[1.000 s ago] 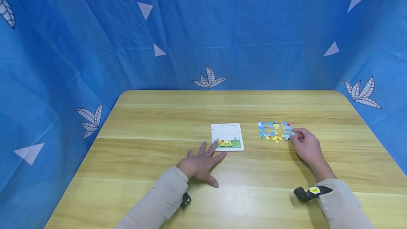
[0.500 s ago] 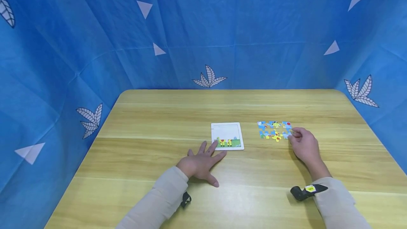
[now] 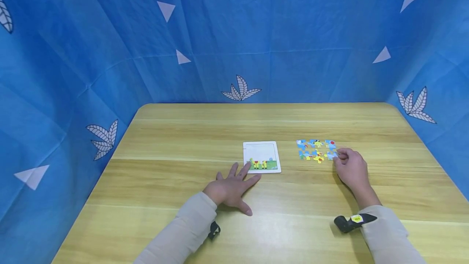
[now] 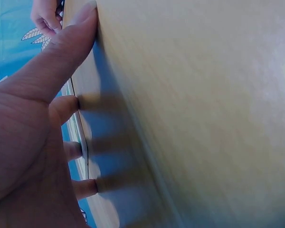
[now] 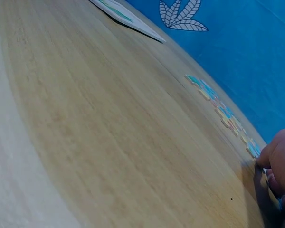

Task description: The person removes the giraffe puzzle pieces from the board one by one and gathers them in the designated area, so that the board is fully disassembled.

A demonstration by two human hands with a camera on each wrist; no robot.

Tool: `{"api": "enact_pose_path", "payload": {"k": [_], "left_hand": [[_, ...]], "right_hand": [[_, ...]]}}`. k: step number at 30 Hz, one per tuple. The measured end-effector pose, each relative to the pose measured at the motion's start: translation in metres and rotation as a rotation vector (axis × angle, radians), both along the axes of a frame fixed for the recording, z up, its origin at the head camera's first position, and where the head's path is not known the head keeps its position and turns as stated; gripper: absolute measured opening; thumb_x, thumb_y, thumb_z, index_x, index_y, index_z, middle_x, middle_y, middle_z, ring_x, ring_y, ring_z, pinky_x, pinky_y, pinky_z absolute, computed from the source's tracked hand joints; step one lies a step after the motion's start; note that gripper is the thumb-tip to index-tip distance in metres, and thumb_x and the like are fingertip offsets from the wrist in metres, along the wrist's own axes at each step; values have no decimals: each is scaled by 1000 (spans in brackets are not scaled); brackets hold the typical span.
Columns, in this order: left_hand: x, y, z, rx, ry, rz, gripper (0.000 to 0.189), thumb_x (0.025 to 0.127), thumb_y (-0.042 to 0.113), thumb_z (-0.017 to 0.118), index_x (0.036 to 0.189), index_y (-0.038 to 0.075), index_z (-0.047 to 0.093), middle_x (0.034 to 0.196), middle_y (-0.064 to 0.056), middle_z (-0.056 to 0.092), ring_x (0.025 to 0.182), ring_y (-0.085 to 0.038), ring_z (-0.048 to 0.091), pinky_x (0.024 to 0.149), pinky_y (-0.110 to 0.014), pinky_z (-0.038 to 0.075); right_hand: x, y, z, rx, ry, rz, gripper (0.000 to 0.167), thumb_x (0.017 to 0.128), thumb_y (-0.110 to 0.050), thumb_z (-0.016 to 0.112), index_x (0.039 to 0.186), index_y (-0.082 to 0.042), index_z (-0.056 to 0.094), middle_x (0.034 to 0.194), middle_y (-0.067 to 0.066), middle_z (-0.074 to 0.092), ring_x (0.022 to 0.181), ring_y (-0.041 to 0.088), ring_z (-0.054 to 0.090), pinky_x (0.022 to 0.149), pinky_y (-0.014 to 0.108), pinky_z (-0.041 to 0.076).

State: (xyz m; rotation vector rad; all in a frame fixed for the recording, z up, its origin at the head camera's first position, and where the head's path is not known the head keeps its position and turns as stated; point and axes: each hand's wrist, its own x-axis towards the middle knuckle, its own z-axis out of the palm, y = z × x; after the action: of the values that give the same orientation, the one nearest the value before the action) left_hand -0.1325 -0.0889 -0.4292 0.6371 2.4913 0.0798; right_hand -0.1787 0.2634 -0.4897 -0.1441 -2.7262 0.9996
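Note:
My left hand (image 3: 231,190) lies with spread, straight fingers at the lower left corner of a white puzzle board (image 3: 261,150); one fingertip overlaps its edge. A printed green strip with yellow figures runs along the board's bottom. To the right lie several blue and yellow jigsaw pieces (image 3: 316,144), loosely arranged in two rows. With curled fingers and thumb, my right hand (image 3: 353,169) pinches the edge of the lower right jigsaw piece (image 3: 331,155), which lies flat on the table. In the right wrist view, the fingertips meet that end of the pieces (image 5: 252,148).
The wooden table (image 3: 183,133) has rounded far corners. Behind it and at both sides hangs a blue cloth (image 3: 227,23) with white leaves and triangles. A black strap with a yellow label (image 3: 355,220) sits on the right sleeve.
Over the last second my right hand and wrist have shifted slightly left, and the lower right jigsaw piece has moved a little with the fingers. My left hand has stayed still.

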Motion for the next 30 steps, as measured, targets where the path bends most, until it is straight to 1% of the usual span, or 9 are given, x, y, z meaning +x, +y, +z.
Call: {"api": "enact_pose_path", "payload": {"k": [6,13,20,25,30], "left_hand": [[0,0,0,2,-4,4,103,69,61,71,150,41,11,159,2,-11,145,-36,-4,101,-71,16],[1,0,-1,1,7,-2,104,69,61,71,150,41,10,159,2,-12,145,-36,-3,101,-71,17],[0,-2,-4,7,15,-5,104,69,61,71,150,41,10,159,2,-13,145,-36,-3,101,-71,17],[1,-2,-5,11,29,-10,104,69,62,70,150,41,9,159,2,-13,145,-37,-3,101,-72,16],[4,1,-4,24,39,-29,104,69,64,69,150,40,10,159,0,-12,144,-39,-2,100,-73,17]], "right_hand": [[2,0,2,6,0,-8,30,88,-7,57,113,10,57,99,24,59,87,36,60,77,47,43],[2,1,3,-17,-21,-30,33,90,-11,51,115,9,57,97,22,58,84,29,55,70,34,38],[2,2,6,-64,-38,-43,35,92,-14,49,118,7,57,99,21,59,84,26,53,71,33,39],[3,-2,13,-97,-43,-28,35,94,-18,51,121,5,57,102,19,60,86,21,53,71,31,41],[2,-14,25,-130,-25,14,35,95,-21,50,120,3,58,99,16,62,82,13,53,66,20,42]]}}
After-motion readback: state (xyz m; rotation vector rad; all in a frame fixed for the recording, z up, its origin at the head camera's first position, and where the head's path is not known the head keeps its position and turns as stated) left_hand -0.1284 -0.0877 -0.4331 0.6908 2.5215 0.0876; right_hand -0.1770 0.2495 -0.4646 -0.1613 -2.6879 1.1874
